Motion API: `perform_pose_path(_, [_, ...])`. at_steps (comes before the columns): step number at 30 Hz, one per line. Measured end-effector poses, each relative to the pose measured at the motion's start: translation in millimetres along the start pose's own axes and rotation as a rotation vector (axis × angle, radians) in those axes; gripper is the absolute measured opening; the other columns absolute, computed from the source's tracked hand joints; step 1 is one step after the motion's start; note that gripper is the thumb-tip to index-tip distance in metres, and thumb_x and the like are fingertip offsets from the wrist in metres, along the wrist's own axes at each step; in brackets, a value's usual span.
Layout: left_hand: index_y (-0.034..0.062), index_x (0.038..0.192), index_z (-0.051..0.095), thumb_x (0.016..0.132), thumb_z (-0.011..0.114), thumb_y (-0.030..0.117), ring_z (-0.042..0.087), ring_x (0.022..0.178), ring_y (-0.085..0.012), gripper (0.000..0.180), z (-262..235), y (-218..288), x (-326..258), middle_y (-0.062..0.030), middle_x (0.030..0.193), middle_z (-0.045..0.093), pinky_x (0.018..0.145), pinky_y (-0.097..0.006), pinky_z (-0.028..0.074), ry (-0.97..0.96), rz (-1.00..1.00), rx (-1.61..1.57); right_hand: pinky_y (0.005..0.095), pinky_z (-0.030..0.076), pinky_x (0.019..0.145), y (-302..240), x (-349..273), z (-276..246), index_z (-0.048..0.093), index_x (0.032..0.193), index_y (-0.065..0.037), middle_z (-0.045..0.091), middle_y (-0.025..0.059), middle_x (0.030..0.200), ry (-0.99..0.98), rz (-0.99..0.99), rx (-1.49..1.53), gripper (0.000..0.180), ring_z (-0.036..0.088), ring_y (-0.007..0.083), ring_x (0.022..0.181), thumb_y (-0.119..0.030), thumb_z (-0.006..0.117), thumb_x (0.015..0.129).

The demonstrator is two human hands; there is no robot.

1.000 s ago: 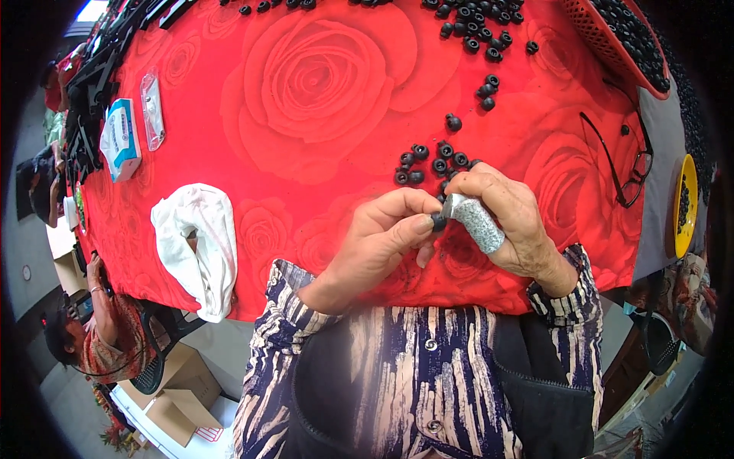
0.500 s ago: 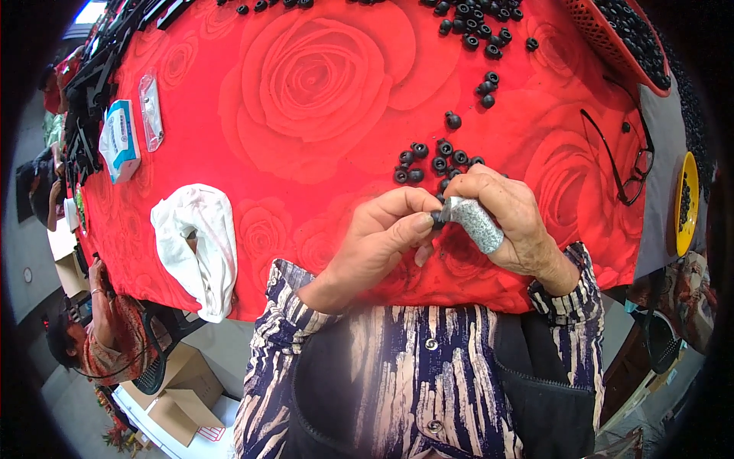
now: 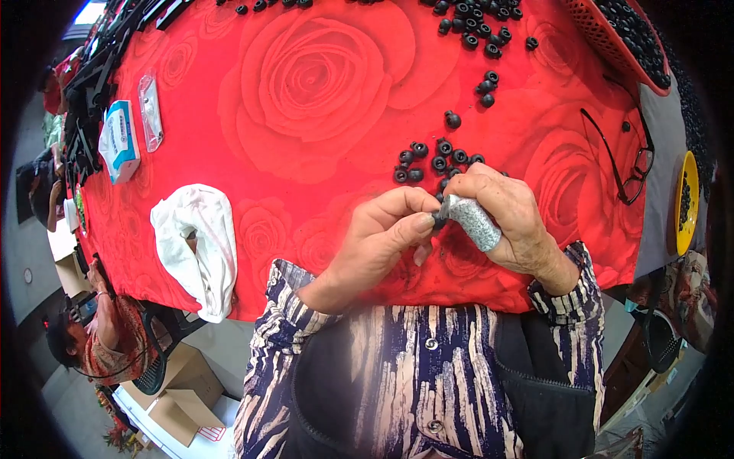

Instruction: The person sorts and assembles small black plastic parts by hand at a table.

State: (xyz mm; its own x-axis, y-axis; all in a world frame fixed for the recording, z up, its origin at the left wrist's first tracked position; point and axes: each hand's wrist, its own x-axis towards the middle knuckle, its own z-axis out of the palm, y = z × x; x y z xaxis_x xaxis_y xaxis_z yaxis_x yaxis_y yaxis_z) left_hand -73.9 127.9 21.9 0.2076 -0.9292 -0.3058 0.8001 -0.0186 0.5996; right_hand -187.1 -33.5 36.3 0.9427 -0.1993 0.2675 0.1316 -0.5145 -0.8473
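Between the thumb and forefinger of my left hand (image 3: 382, 229), a small round black part (image 3: 439, 221) is pinched. My right hand (image 3: 514, 218) is closed against it from the right, its thumb wrapped in speckled silver tape (image 3: 475, 224). A thin grey edge (image 3: 446, 205) shows at the tip of the wrapped thumb, touching or nearly touching the black part; what it belongs to is hidden by the fingers. Just beyond my hands lies a loose group of similar black parts (image 3: 439, 164), round with a hole in the end.
A red tablecloth with rose print (image 3: 306, 153) covers the table. At left lie a white cloth (image 3: 222, 229), a blue-and-white box (image 3: 120, 141) and a clear packet (image 3: 151, 112). Eyeglasses (image 3: 633, 183), a red basket (image 3: 600, 38) of black parts and a yellow plate (image 3: 690, 177) are at right.
The black part between my fingertips has turned slightly, and my right thumb has shifted a little. Both hands otherwise stay in place.
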Motion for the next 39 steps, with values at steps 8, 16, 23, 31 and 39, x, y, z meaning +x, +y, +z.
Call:
perform_pose_path(8, [-0.0016, 0.103, 0.054, 0.092, 0.053, 0.013, 0.053, 0.067, -0.0085, 0.018, -2, -2, 1, -0.0036, 0.087, 0.056, 0.055, -0.021, 0.045, 0.021, 0.022, 0.038, 0.0348, 0.046, 0.053, 1, 0, -2, 0.055, 0.093, -0.001, 0.054, 0.0114, 0.076, -0.024, -0.059, -0.051, 0.025, 0.057, 0.0269, 0.064, -0.006, 0.065, 0.071])
perform_pose_path(16, [-0.0013, 0.102, 0.054, 0.092, 0.051, 0.012, 0.052, 0.067, -0.0075, 0.017, -2, 2, 1, -0.0051, 0.085, 0.057, 0.051, -0.022, 0.044, 0.042, 0.028, -0.120, 0.0339, 0.045, 0.053, -5, 3, -2, 0.055, 0.093, 0.001, 0.056, 0.0106, 0.077, -0.032, -0.119, 0.086, 0.028, 0.057, 0.0262, 0.064, -0.008, 0.069, 0.070])
perform_pose_path(23, [-0.0015, 0.103, 0.054, 0.093, 0.051, 0.012, 0.051, 0.066, -0.0081, 0.017, 3, 3, 1, -0.0054, 0.086, 0.057, 0.052, -0.022, 0.046, 0.013, -0.012, -0.150, 0.0334, 0.043, 0.051, -5, -1, 1, 0.053, 0.102, 0.000, 0.053, 0.0114, 0.076, 0.086, -0.040, -0.031, 0.033, 0.054, 0.0244, 0.062, -0.004, 0.067, 0.072])
perform_pose_path(31, [-0.0011, 0.103, 0.054, 0.092, 0.051, 0.012, 0.049, 0.067, -0.0078, 0.017, 2, 1, -1, -0.0036, 0.085, 0.055, 0.052, -0.022, 0.045, 0.030, 0.003, -0.130, 0.0338, 0.043, 0.052, -5, 1, 3, 0.053, 0.101, 0.000, 0.053, 0.0124, 0.076, 0.051, 0.001, -0.031, 0.033, 0.055, 0.0265, 0.062, -0.002, 0.065, 0.071])
perform_pose_path(39, [-0.0001, 0.104, 0.053, 0.093, 0.051, 0.013, 0.048, 0.068, -0.0074, 0.017, 3, 2, -1, -0.0012, 0.081, 0.052, 0.054, -0.022, 0.045, 0.038, -0.024, -0.109, 0.0331, 0.044, 0.052, -4, 1, 2, 0.054, 0.098, 0.001, 0.054, 0.0121, 0.075, 0.049, -0.004, -0.020, 0.030, 0.056, 0.0266, 0.062, -0.003, 0.065, 0.071])
